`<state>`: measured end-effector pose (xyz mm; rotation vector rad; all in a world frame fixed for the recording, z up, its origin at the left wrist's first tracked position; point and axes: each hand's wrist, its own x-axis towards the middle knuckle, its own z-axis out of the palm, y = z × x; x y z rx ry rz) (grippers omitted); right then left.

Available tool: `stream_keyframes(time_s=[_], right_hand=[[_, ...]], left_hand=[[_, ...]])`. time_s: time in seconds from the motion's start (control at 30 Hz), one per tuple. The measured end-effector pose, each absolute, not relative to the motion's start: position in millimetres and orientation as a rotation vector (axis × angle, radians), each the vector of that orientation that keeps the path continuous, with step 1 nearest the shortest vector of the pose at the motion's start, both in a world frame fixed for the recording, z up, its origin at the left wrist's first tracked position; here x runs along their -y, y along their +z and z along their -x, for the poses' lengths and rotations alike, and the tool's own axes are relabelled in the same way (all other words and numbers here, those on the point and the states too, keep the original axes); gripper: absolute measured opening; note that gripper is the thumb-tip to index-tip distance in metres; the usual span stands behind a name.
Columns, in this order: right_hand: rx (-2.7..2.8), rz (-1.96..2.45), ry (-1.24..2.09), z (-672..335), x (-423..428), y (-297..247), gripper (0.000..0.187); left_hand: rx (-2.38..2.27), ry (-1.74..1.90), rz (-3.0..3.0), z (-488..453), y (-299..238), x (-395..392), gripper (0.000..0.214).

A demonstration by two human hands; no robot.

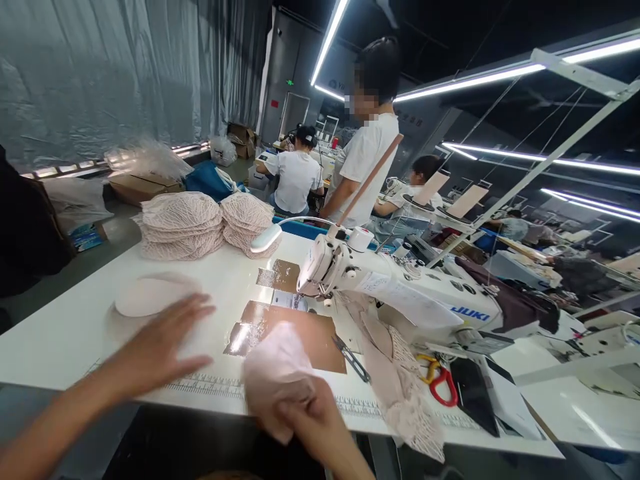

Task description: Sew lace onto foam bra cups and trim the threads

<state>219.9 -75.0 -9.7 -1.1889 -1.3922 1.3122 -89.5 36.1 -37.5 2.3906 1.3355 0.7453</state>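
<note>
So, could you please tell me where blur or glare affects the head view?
In the head view, the left hand and the pale fabric piece in the right hand look smeared, probably by motion; also in the head view, white glare crosses the brown sheet, whereas the sewing machine shows readable blue lettering.

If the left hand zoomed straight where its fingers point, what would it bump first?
Probably the sewing machine's head. The left hand points that way, with the small brown patch lying flat in between. Depth is unclear, so it might brush that patch first.
</note>
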Motion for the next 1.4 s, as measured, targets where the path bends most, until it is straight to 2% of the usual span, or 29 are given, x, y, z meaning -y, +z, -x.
stream_keyframes(time_s=[0.1,0.17,0.23,0.4,0.47,0.6,0.7,0.83,0.93,0.97,1.1,1.17,1.23,1.4], right_hand=[[1.492,0.998,1.561,-189,67,-7,0.03],[1.529,0.988,1.557,-184,67,-4,0.028],[1.565,1.028,1.462,-187,67,-3,0.028],[1.508,1.102,1.262,-193,63,-11,0.029],[1.545,1.127,1.223,-191,62,-16,0.027],[1.603,1.287,1.016,-188,58,-30,0.007],[1.615,1.363,0.916,-196,52,-41,0.01],[1.491,1.385,0.985,-217,48,-46,0.011],[1.319,1.248,1.121,-226,47,-39,0.005],[1.268,1.179,1.16,-226,48,-36,0.012],[1.232,0.954,1.293,-213,51,-23,0.071],[1.333,0.959,1.311,-205,51,-19,0.082],[1.418,1.041,1.291,-199,49,-17,0.077],[1.378,1.212,1.189,-194,39,-16,0.029]], left_hand=[[-0.801,0.475,-2.096,50,-13,-7,0.085],[-0.623,0.38,-1.872,29,-4,6,0.076],[-0.536,0.385,-1.706,16,-2,13,0.055],[-0.547,0.616,-1.623,-4,-11,17,0.035],[-0.555,0.685,-1.614,-9,-13,20,0.037],[-0.516,0.762,-1.557,-15,-10,28,0.037],[-0.494,0.778,-1.488,-12,-5,32,0.037],[-0.485,0.754,-1.349,-3,1,34,0.038],[-0.496,0.725,-1.462,1,1,33,0.037],[-0.515,0.718,-1.549,0,1,32,0.036],[-0.589,0.727,-1.888,-6,-3,31,0.03],[-0.585,0.75,-1.944,-10,-3,30,0.026],[-0.613,0.789,-1.917,-11,-3,29,0.027],[-0.778,0.88,-1.77,-8,-4,26,0.037]])
